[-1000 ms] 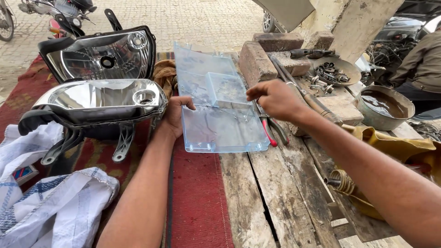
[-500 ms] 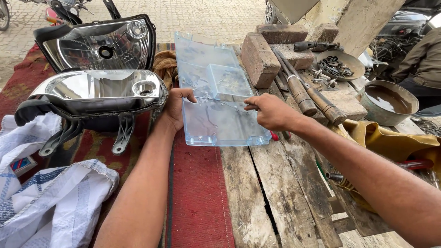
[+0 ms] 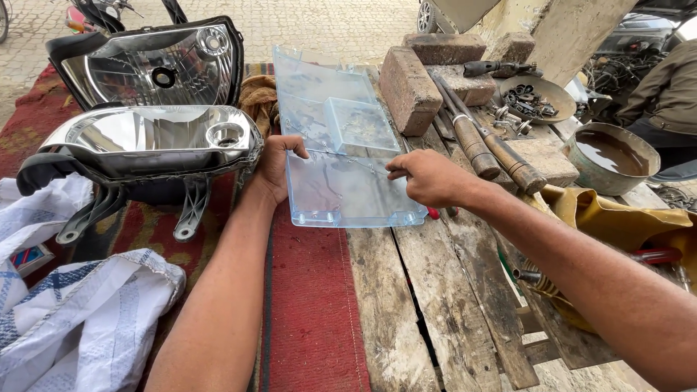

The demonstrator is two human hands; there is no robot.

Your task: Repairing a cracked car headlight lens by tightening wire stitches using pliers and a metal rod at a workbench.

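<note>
A clear pale-blue plastic tray (image 3: 341,145) with a small raised box in its middle lies on the wooden bench. My left hand (image 3: 276,168) grips its left edge, thumb curled over the rim. My right hand (image 3: 428,177) rests on the tray's right side, fingertips pressing on its surface near the middle. Just under my right hand a red-handled tool (image 3: 434,213) peeks out beside the tray.
Two chrome headlight reflectors (image 3: 156,138) sit at the left on a red cloth (image 3: 312,305). White sacks (image 3: 80,319) lie at the lower left. Bricks (image 3: 410,87), wooden-handled tools (image 3: 501,156), a dish of small metal parts (image 3: 534,98) and a bowl of brown liquid (image 3: 610,152) stand at the right. Another person's sleeve (image 3: 668,87) shows at the far right.
My right hand has slid left and down from the tray's right edge onto its surface. The view has shifted a little; my left hand keeps its hold.
</note>
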